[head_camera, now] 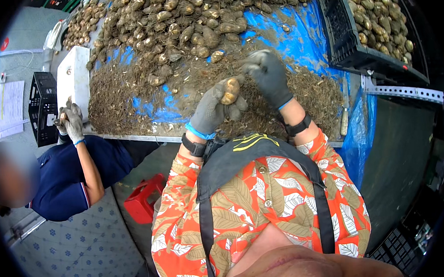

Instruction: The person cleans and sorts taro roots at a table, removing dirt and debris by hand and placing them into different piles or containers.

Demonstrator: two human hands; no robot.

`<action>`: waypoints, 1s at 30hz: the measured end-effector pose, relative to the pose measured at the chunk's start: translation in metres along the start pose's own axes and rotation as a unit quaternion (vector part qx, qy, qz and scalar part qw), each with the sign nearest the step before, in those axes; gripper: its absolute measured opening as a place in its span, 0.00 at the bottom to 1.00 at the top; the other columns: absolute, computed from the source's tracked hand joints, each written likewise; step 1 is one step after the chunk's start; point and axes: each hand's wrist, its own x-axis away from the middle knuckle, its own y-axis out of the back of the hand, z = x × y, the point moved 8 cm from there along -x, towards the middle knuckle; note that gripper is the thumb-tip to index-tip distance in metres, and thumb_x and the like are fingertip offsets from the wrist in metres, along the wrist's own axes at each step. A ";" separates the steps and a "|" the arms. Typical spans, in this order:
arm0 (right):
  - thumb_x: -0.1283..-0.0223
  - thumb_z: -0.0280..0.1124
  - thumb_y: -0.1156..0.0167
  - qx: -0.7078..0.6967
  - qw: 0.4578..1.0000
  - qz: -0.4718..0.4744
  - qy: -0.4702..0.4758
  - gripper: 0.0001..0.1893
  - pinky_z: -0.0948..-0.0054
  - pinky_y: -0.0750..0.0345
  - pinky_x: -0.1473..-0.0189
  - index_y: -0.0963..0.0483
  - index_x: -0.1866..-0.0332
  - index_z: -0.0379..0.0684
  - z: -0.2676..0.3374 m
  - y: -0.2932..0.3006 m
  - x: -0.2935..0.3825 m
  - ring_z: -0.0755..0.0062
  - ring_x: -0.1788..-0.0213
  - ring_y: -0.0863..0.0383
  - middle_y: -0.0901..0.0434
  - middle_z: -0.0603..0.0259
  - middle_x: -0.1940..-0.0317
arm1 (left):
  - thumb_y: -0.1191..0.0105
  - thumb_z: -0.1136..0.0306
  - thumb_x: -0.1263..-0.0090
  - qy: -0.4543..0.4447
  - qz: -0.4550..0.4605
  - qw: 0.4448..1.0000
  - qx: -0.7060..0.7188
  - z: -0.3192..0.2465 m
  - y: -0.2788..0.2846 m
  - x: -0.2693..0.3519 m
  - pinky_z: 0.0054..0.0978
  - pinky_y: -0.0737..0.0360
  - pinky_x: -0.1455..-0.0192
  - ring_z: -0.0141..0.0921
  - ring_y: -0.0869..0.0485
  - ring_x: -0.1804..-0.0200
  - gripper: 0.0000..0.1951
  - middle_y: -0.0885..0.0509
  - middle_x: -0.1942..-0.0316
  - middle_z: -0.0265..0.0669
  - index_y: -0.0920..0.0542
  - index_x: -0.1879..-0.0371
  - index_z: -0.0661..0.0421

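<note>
My left hand [211, 111], in a grey dotted glove, holds a brown taro-like tuber [230, 91] with pale cut patches. The gloved fingers wrap under and around it, above the table. Just right of the tuber and apart from it is my right hand [268, 76], in a dark grey glove. Its fingers are curled together and slightly blurred, and I see nothing in them. Beneath both hands lies a layer of loose brown root fibres [302, 93]. Beyond them, a large heap of soil-covered tubers [185, 22] spreads over the table, with a single tuber [217, 56] at its near edge.
At right, a black plastic crate [347, 53] holds many tubers. A knife [344, 120] lies along the right table edge, by blue plastic sheeting [359, 139]. At left, a co-worker's gloved hands [71, 122] hold something beside a white foam box [73, 76]. A red stool [142, 201] stands below.
</note>
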 end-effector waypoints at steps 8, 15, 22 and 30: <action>0.44 0.37 0.40 0.139 0.957 0.221 -0.129 0.17 0.62 0.25 0.48 0.20 0.52 0.40 -0.065 -0.020 -0.009 0.50 0.54 0.19 0.18 0.49 0.59 | 0.56 0.49 0.27 -0.011 -0.133 0.990 0.041 0.003 0.057 0.030 0.21 0.25 0.72 0.27 0.22 0.68 0.26 0.18 0.60 0.41 0.25 0.44 0.61; 0.45 0.32 0.38 0.153 0.947 0.268 -0.084 0.22 0.62 0.26 0.44 0.24 0.43 0.46 -0.077 -0.105 -0.037 0.49 0.49 0.22 0.20 0.47 0.52 | 0.57 0.61 0.26 -0.045 -0.183 0.982 -0.006 -0.010 0.080 0.051 0.21 0.24 0.70 0.28 0.20 0.69 0.21 0.18 0.67 0.41 0.27 0.42 0.65; 0.49 0.31 0.38 0.224 0.930 0.277 -0.087 0.22 0.60 0.24 0.46 0.22 0.45 0.45 -0.064 -0.113 -0.045 0.52 0.51 0.19 0.19 0.49 0.52 | 0.59 0.64 0.29 -0.033 -0.245 0.965 -0.090 -0.010 0.090 0.056 0.24 0.22 0.58 0.30 0.18 0.61 0.21 0.18 0.60 0.43 0.27 0.44 0.66; 0.51 0.28 0.34 0.038 0.946 0.323 0.001 0.24 0.69 0.24 0.57 0.23 0.44 0.46 0.022 -0.077 -0.018 0.60 0.61 0.19 0.19 0.54 0.63 | 0.53 0.67 0.27 -0.118 -0.231 0.949 -0.177 -0.049 0.057 0.025 0.23 0.27 0.42 0.27 0.22 0.47 0.22 0.19 0.47 0.38 0.28 0.37 0.64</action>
